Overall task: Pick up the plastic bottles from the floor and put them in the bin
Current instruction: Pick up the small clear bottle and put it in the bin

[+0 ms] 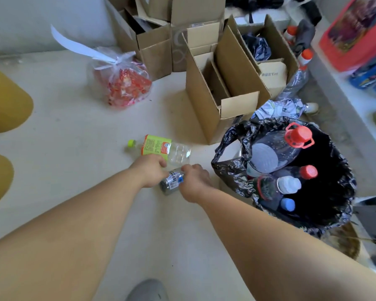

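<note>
A large clear bottle (161, 147) with a green and orange label and a yellow-green cap lies on its side on the floor. Just in front of it lies a small clear bottle (172, 182) with a white and blue label. My left hand (150, 169) has its fingers curled over the large bottle's near side. My right hand (194, 180) grips the small bottle's right end. Both bottles still touch the floor. To the right stands the bin (230, 168), lined with a black bag and holding several bottles with red, white and blue caps.
Open cardboard boxes (217, 83) stand behind the bottles and the bin. A tied clear bag (122, 81) of red items sits at the back left. Two orange-capped bottles (300, 72) lean by a white ledge (343, 105) on the right. My shoe (148, 290) is at the bottom.
</note>
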